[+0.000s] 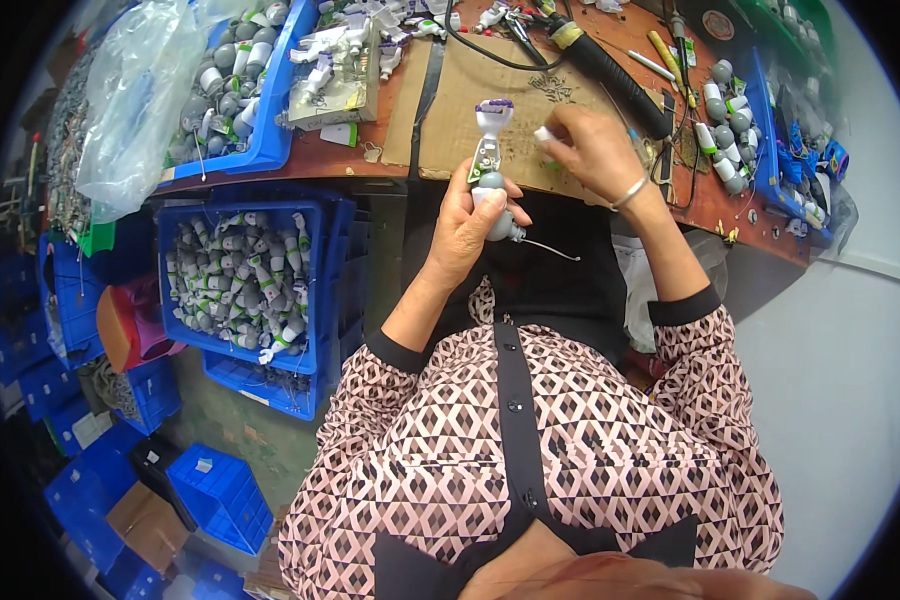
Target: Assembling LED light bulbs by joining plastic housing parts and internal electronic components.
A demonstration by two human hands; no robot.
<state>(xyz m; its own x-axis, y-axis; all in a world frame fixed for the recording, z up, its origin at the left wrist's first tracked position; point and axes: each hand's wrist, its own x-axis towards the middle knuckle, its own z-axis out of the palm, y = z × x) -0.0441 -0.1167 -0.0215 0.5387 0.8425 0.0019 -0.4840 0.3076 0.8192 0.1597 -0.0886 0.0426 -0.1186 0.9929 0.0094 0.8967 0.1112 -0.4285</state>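
Observation:
My left hand (455,238) is wrapped round a small handheld device (489,118) with a white head, a purple tip and a rounded grey body. Its middle is uncovered and shows a green circuit board (482,160). From its lower end a thin white wire (553,250) hangs free. To the right, above the cardboard mat (410,125), my right hand (602,155) pinches a small white piece (543,134), apart from the device. The fingers partly hide this piece, so its kind cannot be made out.
Small screws (550,88) lie on the mat, near a black cylindrical tool (615,80) with a cable. White parts (320,50) are heaped at the back left. A blue bin (288,95) holds grey-and-white parts; a fuller blue crate (322,285) stands below table height. More parts (725,130) lie right.

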